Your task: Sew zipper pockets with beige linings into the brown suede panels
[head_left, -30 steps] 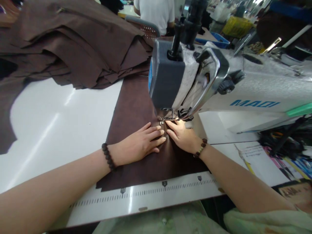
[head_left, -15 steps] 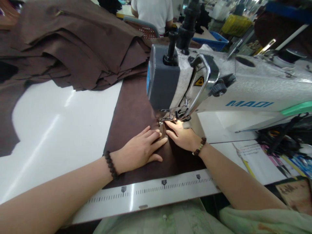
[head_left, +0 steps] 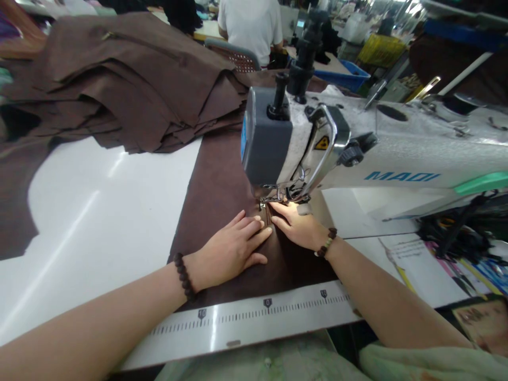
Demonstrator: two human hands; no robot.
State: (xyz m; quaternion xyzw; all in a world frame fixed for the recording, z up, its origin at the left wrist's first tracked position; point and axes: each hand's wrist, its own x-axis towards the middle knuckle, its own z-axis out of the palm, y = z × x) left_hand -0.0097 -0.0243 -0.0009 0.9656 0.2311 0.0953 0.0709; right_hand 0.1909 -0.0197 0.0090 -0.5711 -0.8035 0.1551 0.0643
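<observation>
A brown fabric panel (head_left: pixel 222 174) lies flat under the head of a sewing machine (head_left: pixel 273 137). My left hand (head_left: pixel 230 248) rests on it with fingers stretched out, the fingertips beside a narrow strip, perhaps a zipper (head_left: pixel 267 216), just in front of the presser foot (head_left: pixel 262 205). On the strip's other side my right hand (head_left: pixel 297 225) presses the fabric, fingers extended and the index tip close to the foot. A small grey-white wrap sits on one right finger. The needle itself is too small to make out.
A heap of brown fabric pieces (head_left: pixel 138 90) covers the table's far left. Along the front edge runs a printed ruler (head_left: pixel 246 312). Right of the machine lie paper (head_left: pixel 408 259), pens and dark tangled items. Behind, a person in a white shirt (head_left: pixel 250 26) sits near a blue bin (head_left: pixel 349 74).
The view has tilted slightly, so everything sits a little lower in the frame. Both hands keep nearly the same place on the fabric beside the presser foot.
</observation>
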